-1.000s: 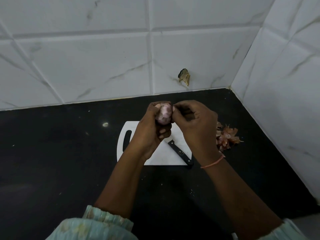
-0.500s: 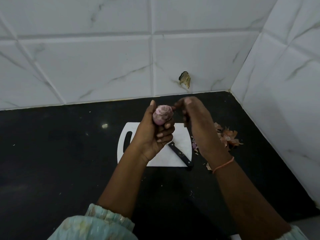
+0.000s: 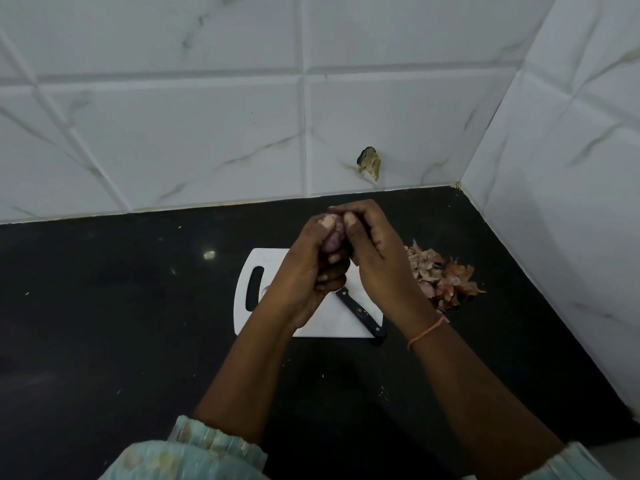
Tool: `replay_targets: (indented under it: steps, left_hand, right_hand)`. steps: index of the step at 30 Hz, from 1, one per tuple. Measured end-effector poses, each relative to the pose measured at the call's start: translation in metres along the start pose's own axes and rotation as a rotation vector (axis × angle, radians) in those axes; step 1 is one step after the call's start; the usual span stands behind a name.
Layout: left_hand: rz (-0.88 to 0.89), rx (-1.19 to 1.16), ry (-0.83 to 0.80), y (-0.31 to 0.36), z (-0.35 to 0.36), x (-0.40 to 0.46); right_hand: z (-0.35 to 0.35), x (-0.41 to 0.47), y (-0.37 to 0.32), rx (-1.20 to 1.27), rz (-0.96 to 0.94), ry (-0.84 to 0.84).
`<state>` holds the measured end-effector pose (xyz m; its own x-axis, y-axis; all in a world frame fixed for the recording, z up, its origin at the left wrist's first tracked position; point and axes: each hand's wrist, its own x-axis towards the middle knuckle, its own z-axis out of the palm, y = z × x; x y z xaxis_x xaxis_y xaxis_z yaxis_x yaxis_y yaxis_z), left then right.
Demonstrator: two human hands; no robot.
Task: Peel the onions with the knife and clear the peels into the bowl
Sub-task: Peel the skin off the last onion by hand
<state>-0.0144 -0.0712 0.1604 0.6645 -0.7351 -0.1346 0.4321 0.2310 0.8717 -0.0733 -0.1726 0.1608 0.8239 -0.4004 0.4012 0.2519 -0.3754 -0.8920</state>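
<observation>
Counter (image 3: 104, 323): black, polished, meeting white marble-look wall tiles (image 3: 173, 133) at the back and on the right.
Cutting board (image 3: 273, 261): white, with a handle slot at its left end, lying flat on the counter under both hands.
Left hand (image 3: 304, 271): raised above the board, fingers curled round the onion from the left and below — thumb up beside it.
Onion (image 3: 332, 237): small, pinkish-purple, held between the two hands above the board; only a strip of it shows between the fingers.
Right hand (image 3: 374, 247): pressed against the onion from the right, thumb and fingertips pinching at its top; what exactly they grip is hidden. An orange thread circles the wrist.
Knife (image 3: 360, 311): black handle lying slantwise on the board's near right corner, its butt reaching just over the edge; the blade is hidden under the left hand.
Peels (image 3: 440, 275): a loose heap of dry pink-brown skins on the counter, just right of the board — partly behind the right hand.
Wall chip (image 3: 370, 162): a brownish broken spot in the back tile, above the hands.
</observation>
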Motion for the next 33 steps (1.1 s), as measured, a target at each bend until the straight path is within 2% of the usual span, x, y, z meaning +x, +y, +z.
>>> replay_targets:
  steps: [4,9,11,13,16,20,25,29,33]
  left_hand:
    - [-0.063,-0.126,0.136,-0.003,0.006,0.002]
    - [-0.171,-0.119,0.125,0.003,0.002,0.006]
    - [-0.190,-0.129,0.137,0.004,-0.002,0.007]
    - [-0.203,-0.123,0.135,0.005,-0.005,0.006]
    - [-0.218,-0.062,0.112,0.009,-0.004,0.003]
    - [-0.215,-0.015,0.146,0.009,-0.003,0.003]
    - [-0.171,-0.001,0.206,0.008,0.002,-0.001]
    - [-0.255,-0.139,0.093,0.011,0.004,-0.002]
    - [-0.224,-0.237,0.009,0.013,-0.002,0.002]
  right_hand:
    - [0.005,-0.002,0.002,-0.027,0.000,0.061]
    - [-0.002,-0.002,0.008,0.155,0.149,0.122]
    - [-0.003,0.000,0.011,0.234,0.201,0.057]
    - [-0.001,0.002,0.010,0.170,0.207,-0.049]
    - [0.001,-0.006,0.011,-0.011,0.020,-0.117]
    - [0.010,-0.010,0.012,-0.077,-0.038,-0.062]
    - [0.026,-0.011,0.009,-0.143,-0.011,0.035]
    - [0.024,-0.001,0.004,0.050,0.112,0.231]
    - [0.014,0.005,0.007,0.030,0.124,0.152]
